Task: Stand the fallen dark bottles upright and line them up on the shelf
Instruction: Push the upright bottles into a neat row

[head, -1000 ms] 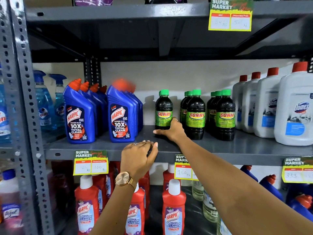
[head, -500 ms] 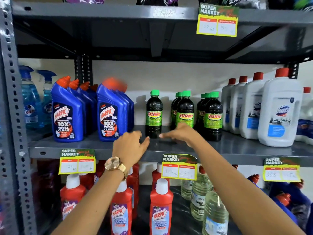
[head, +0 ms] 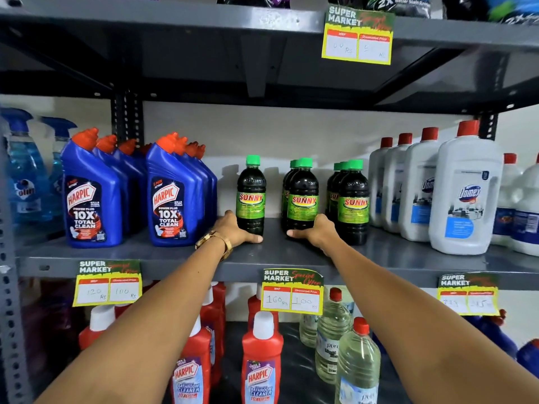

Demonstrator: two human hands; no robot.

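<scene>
Across the middle of the frame runs a grey metal shelf (head: 408,252), and on it, centre frame, stand the dark Sunny bottles, all upright. Each is a small round-shouldered plastic bottle filled with near-black liquid, topped by a bright green screw cap and wrapped with a lime-green label bearing "SUNNY" in yellow letters on a red band. The single Sunny bottle (head: 251,196) stands alone just left of centre, with a bare gap of shelf on either side. To its right the middle row of Sunny bottles (head: 302,196) runs front to back, three green caps showing one behind another, and just right of that the right row of Sunny bottles (head: 352,204) does the same, standing close beside the white Domex jugs (head: 463,193) at the right of the frame. The left hand (head: 233,231), with a gold watch (head: 214,242) on its wrist, is cupped around the base of the single bottle from its left side, thumb lying along the shelf in front of the bottle's foot; its fingers reach behind the bottle and are hidden. The right hand (head: 316,233) wraps the lower right side of the front bottle in the middle row, thumb stretched across the shelf before the base, its fingers likewise out of sight behind. Blue Harpic bottles (head: 169,196) with orange caps fill the shelf at left of the frame, and a yellow price tag (head: 291,291) hangs from the shelf edge below the hands.
</scene>
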